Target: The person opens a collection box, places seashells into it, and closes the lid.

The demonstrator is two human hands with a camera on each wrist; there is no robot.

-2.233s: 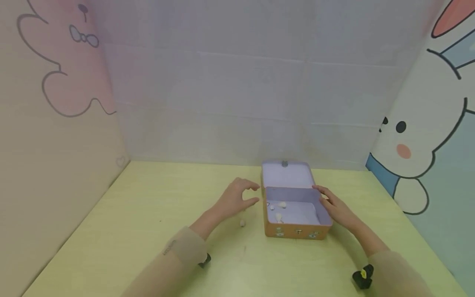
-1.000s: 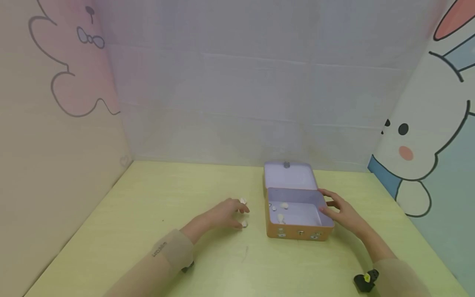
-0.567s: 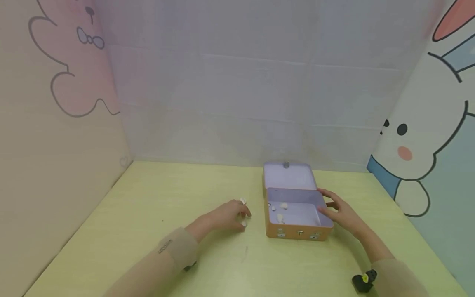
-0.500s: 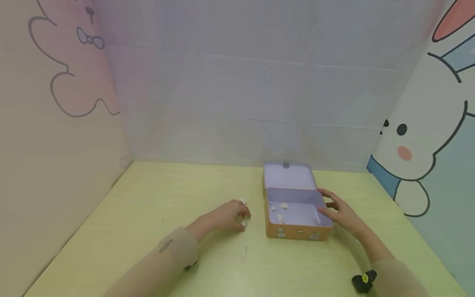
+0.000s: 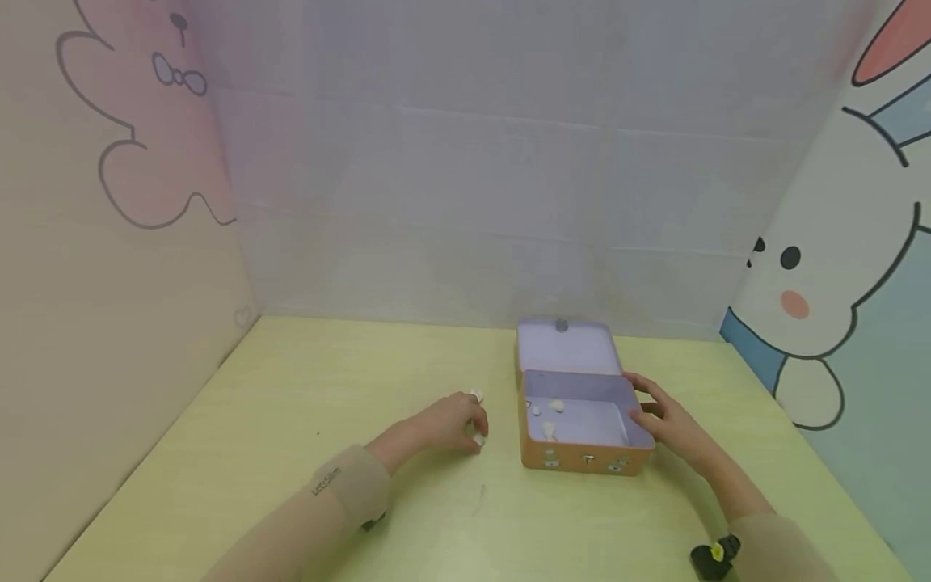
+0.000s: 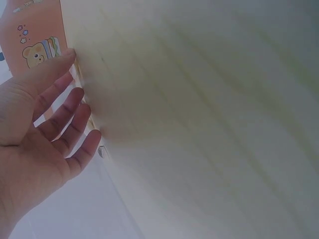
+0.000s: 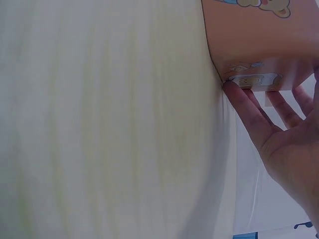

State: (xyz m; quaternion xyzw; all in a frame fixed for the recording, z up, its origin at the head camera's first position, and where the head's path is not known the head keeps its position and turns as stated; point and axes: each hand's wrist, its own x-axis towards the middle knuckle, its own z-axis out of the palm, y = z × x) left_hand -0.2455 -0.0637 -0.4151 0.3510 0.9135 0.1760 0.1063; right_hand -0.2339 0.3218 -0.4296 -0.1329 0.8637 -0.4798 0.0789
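My left hand (image 5: 449,423) is low over the table left of the box, fingers curled and thumb pinching a small white shell-like piece (image 5: 479,440). A second such piece (image 5: 476,394) lies just beyond the knuckles. In the left wrist view the curled left hand (image 6: 55,114) hides the pinched piece. An orange tin box (image 5: 582,458) stands with its lilac lid (image 5: 569,347) raised at the back. Inside it lie several white pieces (image 5: 556,406). My right hand (image 5: 672,424) rests loosely against its right rim, fingertips by the back corner; the right wrist view shows those fingers (image 7: 251,117) against the side.
Pale yellow table (image 5: 349,364) lies under everything. A plain pale sheet (image 5: 407,186) closes off the back, with cartoon-printed walls left and right (image 5: 807,315). Black wrist cameras (image 5: 713,558) hang under my sleeves.
My left hand has come down and left from beside the box to the table, and its thumb and fingers have drawn together on a white piece. The right hand stays at the rim.
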